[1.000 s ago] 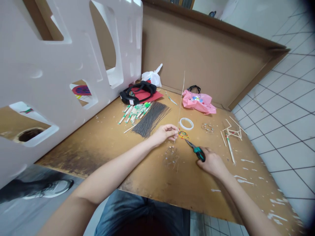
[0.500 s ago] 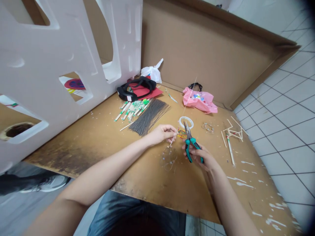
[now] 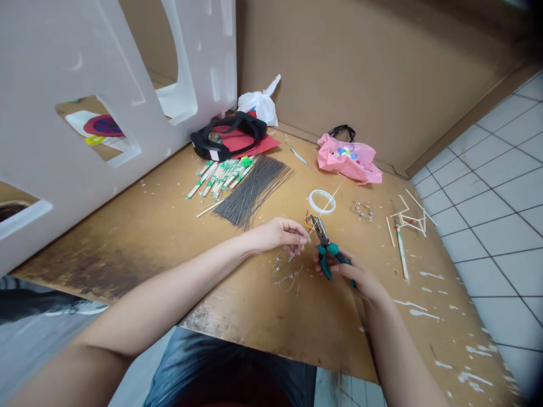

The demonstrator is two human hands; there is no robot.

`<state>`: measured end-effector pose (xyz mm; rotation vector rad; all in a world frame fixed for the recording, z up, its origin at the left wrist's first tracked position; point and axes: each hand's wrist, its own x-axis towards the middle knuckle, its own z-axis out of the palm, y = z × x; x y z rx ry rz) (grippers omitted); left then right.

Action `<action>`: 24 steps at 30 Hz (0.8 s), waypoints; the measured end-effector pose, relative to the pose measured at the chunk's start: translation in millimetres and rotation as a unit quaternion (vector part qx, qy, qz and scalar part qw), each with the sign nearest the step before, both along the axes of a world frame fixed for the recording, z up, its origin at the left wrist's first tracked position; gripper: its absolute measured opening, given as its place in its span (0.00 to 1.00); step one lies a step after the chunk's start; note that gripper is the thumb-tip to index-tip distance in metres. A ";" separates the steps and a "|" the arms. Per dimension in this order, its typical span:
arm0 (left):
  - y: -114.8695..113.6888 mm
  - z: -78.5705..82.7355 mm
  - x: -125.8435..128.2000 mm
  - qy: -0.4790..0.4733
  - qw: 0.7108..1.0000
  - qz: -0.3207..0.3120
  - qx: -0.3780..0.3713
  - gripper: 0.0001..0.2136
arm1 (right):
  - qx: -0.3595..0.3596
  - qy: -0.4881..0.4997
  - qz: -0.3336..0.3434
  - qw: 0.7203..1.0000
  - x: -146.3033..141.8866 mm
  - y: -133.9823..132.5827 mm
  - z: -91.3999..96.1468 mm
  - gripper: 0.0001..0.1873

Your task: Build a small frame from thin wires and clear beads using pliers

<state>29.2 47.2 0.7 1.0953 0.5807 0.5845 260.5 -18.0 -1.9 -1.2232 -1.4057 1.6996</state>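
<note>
1. If the pliers [image 3: 323, 239] mark the clock's centre and twelve points away from the person, a white panel [image 3: 42, 68] with cut-outs stands at ten o'clock, and a shoe [image 3: 87, 307] shows below the tabletop [image 3: 148, 237] between eight and nine.
2. Between ten and eleven, a black headband [image 3: 203, 151] lies partly over a red sheet [image 3: 266, 144]; a knotted white bag [image 3: 263, 107] sits behind, at eleven.
3. Nearer, at ten, paper-wrapped sticks [image 3: 220, 176] with green print lie beside a fanned bundle of dark rods [image 3: 250, 192].
4. At nine, the left hand [image 3: 284, 234] is half curled, thumb and fingertips pinching a thin wire [image 3: 338, 188] that slants up towards one o'clock.
5. At eight, just below that hand, is a beaded wire tangle [image 3: 292, 276].
6. A yellow-and-red coil [image 3: 311, 220] lies at eleven, a white ring [image 3: 310, 202] at twelve.
7. At five, the right hand [image 3: 351, 276] curls around the pliers' spread handles; whether their tips grip the wire, I cannot tell.
8. Rightward lie a pink bag [image 3: 348, 161] just past twelve, a beaded loop [image 3: 362, 212] at two, and a stick frame [image 3: 418, 225] between two and three.
</note>
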 end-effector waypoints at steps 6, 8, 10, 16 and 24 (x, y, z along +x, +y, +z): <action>-2.1 -0.9 -0.8 0.018 0.998 -0.054 0.011 0.07 | -0.005 0.001 0.023 1.000 -1.1 -1.8 4.7 0.26; -2.6 -0.4 -1.2 0.020 0.997 -0.068 0.009 0.07 | -0.009 0.012 0.025 1.000 -1.1 -1.9 5.6 0.26; -2.7 -0.1 -1.5 0.022 0.997 -0.077 0.007 0.07 | -0.013 0.017 0.026 0.999 -0.7 -1.9 6.0 0.25; -2.5 0.8 -2.1 0.022 0.996 -0.088 0.006 0.08 | -0.019 0.012 0.025 0.999 0.3 -1.8 4.7 0.23; -1.6 4.3 -4.8 0.039 0.994 -0.106 0.000 0.11 | -0.020 0.009 0.022 1.000 2.6 -1.1 1.9 0.25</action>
